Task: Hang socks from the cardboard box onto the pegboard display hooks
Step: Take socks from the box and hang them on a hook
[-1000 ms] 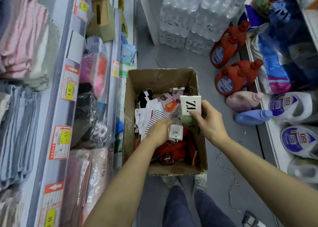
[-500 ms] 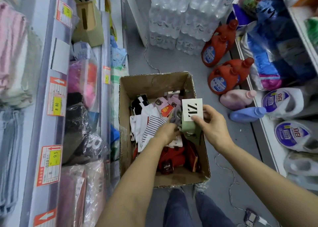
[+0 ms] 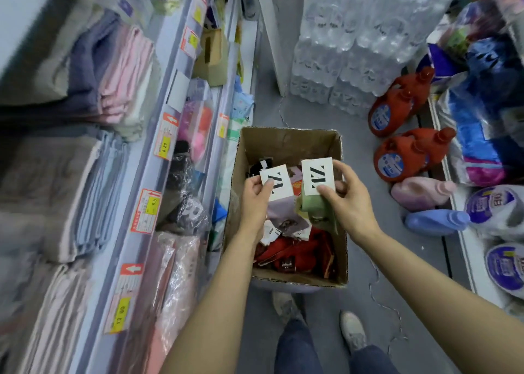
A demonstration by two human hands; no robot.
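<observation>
Picking step, judged from the scene: both pairs lifted, none hung yet. Above the cardboard box [image 3: 286, 144], toward its left wall: left hand [image 3: 255, 200], thumb and fingers pinching the white card of a lilac sock pair [image 3: 279, 203]. Toward its right wall: right hand [image 3: 344, 200], gripping the card of a green sock pair [image 3: 314, 208]. Inside the box, more red socks [image 3: 295, 251]. No pegboard hooks in view; next move probably calls for turning away to find them.
</observation>
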